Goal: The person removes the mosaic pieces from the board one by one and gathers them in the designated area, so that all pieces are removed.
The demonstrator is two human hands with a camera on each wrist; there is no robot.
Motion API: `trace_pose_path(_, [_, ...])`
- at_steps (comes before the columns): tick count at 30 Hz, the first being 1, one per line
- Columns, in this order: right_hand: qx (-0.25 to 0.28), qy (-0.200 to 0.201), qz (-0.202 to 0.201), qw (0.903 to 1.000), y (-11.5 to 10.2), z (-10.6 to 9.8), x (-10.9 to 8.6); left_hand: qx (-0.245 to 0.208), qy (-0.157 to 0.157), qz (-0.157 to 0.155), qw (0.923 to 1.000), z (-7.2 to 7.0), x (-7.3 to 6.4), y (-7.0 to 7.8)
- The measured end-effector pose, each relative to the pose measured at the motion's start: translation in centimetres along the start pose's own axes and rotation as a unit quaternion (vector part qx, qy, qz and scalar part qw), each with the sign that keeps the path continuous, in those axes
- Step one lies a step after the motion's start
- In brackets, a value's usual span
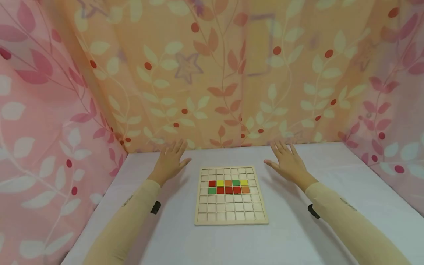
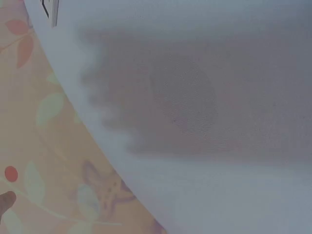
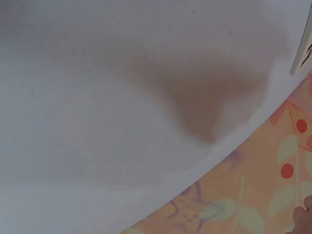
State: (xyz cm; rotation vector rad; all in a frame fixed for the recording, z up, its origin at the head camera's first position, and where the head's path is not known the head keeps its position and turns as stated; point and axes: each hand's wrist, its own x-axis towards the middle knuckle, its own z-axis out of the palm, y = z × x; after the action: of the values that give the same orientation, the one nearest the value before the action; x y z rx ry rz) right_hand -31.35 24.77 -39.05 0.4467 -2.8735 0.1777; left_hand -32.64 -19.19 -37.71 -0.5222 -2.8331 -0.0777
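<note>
A square wooden grid board (image 1: 212,217) lies on the white table between the two hands. Two rows of coloured square tiles (image 1: 228,190), in red, yellow, orange and green, fill cells in its upper middle part. To the board's left, my left hand (image 1: 169,163) is held above the table with its fingers spread and nothing in it. On the other side, my right hand (image 1: 289,165) hovers likewise, fingers extended and holding nothing. Both wrist views show mostly hand shadows on the cloth, with a fingertip (image 2: 7,201) at the left view's edge and part of the right hand (image 3: 303,218) in a corner.
White cloth covers the table (image 1: 232,243). A patterned orange curtain (image 1: 212,81) rises behind its far edge, and pink patterned curtains stand at the left (image 1: 39,147) and right (image 1: 397,110). A corner of the board (image 2: 52,13) shows in the left wrist view.
</note>
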Motion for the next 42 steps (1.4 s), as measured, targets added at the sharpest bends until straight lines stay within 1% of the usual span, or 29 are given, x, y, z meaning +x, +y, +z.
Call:
trace_pose_path(4, [0.001,0.005,-0.002,1.0000,0.1,0.4,0.0,-0.005,0.019,0.017,0.9997,0.0,-0.2,0.1])
trace_pose_path(7, [-0.001,0.003,-0.009,1.0000,0.1,0.8,-0.2,-0.009,0.024,0.033,0.9991,0.1,-0.6,0.2])
trace_pose_path(11, [0.003,0.002,-0.022,0.9998,-0.1,1.4,-0.4,-0.017,0.019,0.042,0.9988,0.3,-1.3,0.5])
trace_pose_path(14, [0.010,0.003,-0.027,0.9996,-0.3,1.6,-0.4,-0.024,0.014,0.041,0.9988,0.3,-1.7,0.8])
trace_pose_path(22, [0.025,0.012,-0.026,0.9993,-0.9,1.4,-0.6,-0.052,0.005,0.043,0.9977,0.1,-2.1,1.1])
trace_pose_path(25, [0.036,0.010,-0.023,0.9991,-1.2,1.4,-0.9,-0.070,0.002,0.041,0.9967,0.1,-2.4,1.0])
trace_pose_path(32, [0.051,0.004,-0.013,0.9986,-1.7,1.3,-1.3,-0.120,-0.017,0.020,0.9924,0.2,-3.1,1.0])
trace_pose_path(36, [0.065,-0.005,-0.003,0.9979,-1.8,1.2,-1.3,-0.137,-0.023,0.011,0.9902,0.3,-3.4,1.2])
trace_pose_path(40, [0.085,-0.024,0.005,0.9961,-1.9,1.2,-1.2,-0.160,-0.034,-0.008,0.9865,0.8,-3.7,1.2])
trace_pose_path(42, [0.091,-0.026,0.006,0.9955,-2.0,1.2,-1.2,-0.170,-0.037,-0.015,0.9847,1.1,-3.8,1.2])
